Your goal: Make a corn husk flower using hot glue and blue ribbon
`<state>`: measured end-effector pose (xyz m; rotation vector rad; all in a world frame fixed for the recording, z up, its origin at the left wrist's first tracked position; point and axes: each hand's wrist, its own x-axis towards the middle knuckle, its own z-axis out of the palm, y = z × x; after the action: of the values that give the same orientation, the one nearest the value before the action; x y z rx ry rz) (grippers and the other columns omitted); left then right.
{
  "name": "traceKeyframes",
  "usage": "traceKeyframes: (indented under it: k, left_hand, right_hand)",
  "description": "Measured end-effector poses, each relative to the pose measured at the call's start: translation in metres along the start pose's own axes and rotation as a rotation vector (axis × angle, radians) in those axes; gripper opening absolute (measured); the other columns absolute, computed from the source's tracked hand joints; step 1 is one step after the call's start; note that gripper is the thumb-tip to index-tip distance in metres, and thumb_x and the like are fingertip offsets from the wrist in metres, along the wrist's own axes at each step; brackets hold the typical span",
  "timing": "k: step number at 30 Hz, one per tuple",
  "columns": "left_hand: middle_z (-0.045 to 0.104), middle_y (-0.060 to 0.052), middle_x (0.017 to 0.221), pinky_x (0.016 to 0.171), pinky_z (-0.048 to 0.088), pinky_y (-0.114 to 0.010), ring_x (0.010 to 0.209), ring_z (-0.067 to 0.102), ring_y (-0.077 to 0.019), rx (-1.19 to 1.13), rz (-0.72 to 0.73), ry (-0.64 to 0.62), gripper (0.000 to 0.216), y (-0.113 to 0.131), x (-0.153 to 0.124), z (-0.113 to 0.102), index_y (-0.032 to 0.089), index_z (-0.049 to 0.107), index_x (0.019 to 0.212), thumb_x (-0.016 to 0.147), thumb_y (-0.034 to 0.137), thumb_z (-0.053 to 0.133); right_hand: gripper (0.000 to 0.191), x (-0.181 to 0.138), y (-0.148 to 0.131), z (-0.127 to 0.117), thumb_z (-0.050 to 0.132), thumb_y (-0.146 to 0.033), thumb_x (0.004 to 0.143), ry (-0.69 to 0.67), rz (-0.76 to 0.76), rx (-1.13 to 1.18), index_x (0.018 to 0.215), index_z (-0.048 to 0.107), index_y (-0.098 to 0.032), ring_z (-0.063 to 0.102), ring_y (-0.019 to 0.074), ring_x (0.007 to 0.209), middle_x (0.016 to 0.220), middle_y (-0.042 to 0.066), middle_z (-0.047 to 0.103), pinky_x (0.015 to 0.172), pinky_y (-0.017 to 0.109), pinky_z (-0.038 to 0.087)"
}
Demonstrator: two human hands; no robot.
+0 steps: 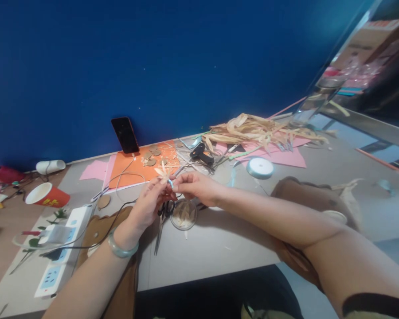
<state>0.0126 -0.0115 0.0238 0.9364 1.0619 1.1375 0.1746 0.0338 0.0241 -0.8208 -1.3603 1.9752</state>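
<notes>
In the middle of the view, my left hand [151,201] is closed around the base of a small flower of pale dried husk [164,172], its petals spread upward. A strip of light blue ribbon [170,182] shows at the flower's base. My right hand [197,186] meets the left from the other side, its thumb and forefinger pinched at this ribbon. Just below the hands lie black-handled scissors [158,235], blades toward me. Beside them sits a round clear dish [196,218] with husk petals in it.
Behind the hands are a black glue gun [202,155], a ribbon spool [260,167], a pile of husks [249,126] and orange paper [123,165] with wooden discs. A phone [124,135] leans on the blue wall. Leftward stand a paper cup [49,196] and a power strip [64,254] with cables.
</notes>
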Motion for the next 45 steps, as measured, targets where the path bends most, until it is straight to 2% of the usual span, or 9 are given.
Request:
traceKeyframes:
  k: [5, 9, 17, 20, 24, 29, 35, 40, 45]
  left_hand:
    - [0.066, 0.001, 0.067, 0.064, 0.051, -0.027, 0.059, 0.062, -0.0135, -0.094, -0.019, -0.036, 0.013, 0.006, -0.004, 0.002, 0.017, 0.067, 0.073, 0.061, 0.019, 0.07]
    - [0.063, -0.001, 0.06, 0.062, 0.047, -0.026, 0.058, 0.059, -0.0133, 0.004, 0.007, -0.097, 0.01, 0.008, -0.005, -0.002, 0.016, 0.07, 0.072, 0.066, 0.024, 0.07]
    - [0.062, -0.004, 0.068, 0.064, 0.046, -0.027, 0.064, 0.057, -0.0144, 0.097, 0.083, -0.164, 0.018, 0.002, -0.003, -0.011, 0.015, 0.072, 0.079, 0.072, 0.031, 0.071]
    - [0.061, -0.002, 0.066, 0.064, 0.045, -0.025, 0.063, 0.056, -0.0126, 0.059, 0.084, -0.153, 0.015, 0.004, -0.003, -0.01, 0.016, 0.071, 0.078, 0.07, 0.029, 0.073]
    - [0.064, 0.0, 0.074, 0.067, 0.046, -0.023, 0.065, 0.058, -0.0107, -0.035, 0.084, -0.101, 0.019, 0.007, -0.004, -0.005, 0.018, 0.067, 0.082, 0.066, 0.024, 0.076]
    - [0.063, 0.001, 0.075, 0.07, 0.047, -0.024, 0.071, 0.06, -0.0115, 0.056, 0.092, -0.059, 0.026, 0.004, -0.006, 0.003, 0.018, 0.061, 0.084, 0.066, 0.023, 0.078]
    - [0.062, 0.002, 0.074, 0.069, 0.046, -0.023, 0.07, 0.059, -0.0109, 0.122, 0.149, 0.04, 0.027, 0.003, -0.01, 0.006, 0.017, 0.061, 0.08, 0.065, 0.027, 0.08]
    - [0.064, 0.001, 0.074, 0.074, 0.048, -0.025, 0.071, 0.061, -0.0117, 0.088, 0.158, 0.118, 0.025, 0.005, -0.009, 0.005, 0.017, 0.062, 0.08, 0.066, 0.03, 0.079]
    - [0.063, 0.001, 0.067, 0.068, 0.047, -0.023, 0.064, 0.058, -0.0104, 0.163, 0.149, 0.108, 0.024, 0.005, -0.008, 0.004, 0.016, 0.062, 0.071, 0.071, 0.036, 0.075]
  right_hand:
    - [0.025, -0.005, -0.006, -0.002, 0.076, -0.034, 0.068, -0.134, 0.042, 0.049, 0.071, 0.062, -0.013, 0.034, 0.0042, 0.048, 0.06, -0.002, 0.057, 0.045, 0.02, 0.016]
    - [0.023, -0.008, -0.01, -0.002, 0.075, -0.033, 0.07, -0.243, 0.055, 0.112, 0.078, 0.065, -0.013, 0.031, 0.0036, 0.048, 0.066, -0.001, 0.06, 0.044, 0.021, 0.014]
    - [0.026, -0.008, -0.007, -0.002, 0.075, -0.032, 0.071, -0.355, 0.055, 0.152, 0.089, 0.069, -0.015, 0.02, 0.0038, 0.047, 0.067, -0.003, 0.057, 0.044, 0.023, 0.011]
    - [0.025, -0.008, -0.006, -0.002, 0.075, -0.033, 0.071, -0.317, 0.029, 0.121, 0.085, 0.068, -0.014, 0.024, 0.0041, 0.048, 0.068, -0.003, 0.058, 0.044, 0.023, 0.013]
    - [0.024, -0.007, -0.005, -0.002, 0.075, -0.034, 0.07, -0.178, -0.029, 0.069, 0.074, 0.061, -0.014, 0.031, 0.0042, 0.049, 0.068, -0.001, 0.06, 0.045, 0.021, 0.018]
    - [0.024, -0.008, -0.004, 0.001, 0.074, -0.033, 0.07, 0.014, -0.144, -0.031, 0.072, 0.059, -0.015, 0.036, 0.0049, 0.048, 0.055, -0.006, 0.052, 0.047, 0.02, 0.024]
    - [0.021, -0.011, -0.004, 0.004, 0.072, -0.033, 0.072, 0.101, -0.241, -0.152, 0.073, 0.06, -0.015, 0.053, 0.0092, 0.063, 0.067, -0.002, 0.061, 0.062, 0.023, 0.041]
    - [0.018, -0.012, -0.001, 0.005, 0.068, -0.032, 0.076, 0.151, -0.351, -0.373, 0.075, 0.063, -0.015, 0.056, 0.0117, 0.067, 0.071, 0.001, 0.063, 0.066, 0.026, 0.044]
    - [0.013, -0.012, 0.006, 0.006, 0.062, -0.027, 0.079, 0.159, -0.432, -0.487, 0.074, 0.062, -0.015, 0.058, 0.0132, 0.07, 0.074, 0.003, 0.065, 0.069, 0.026, 0.046]
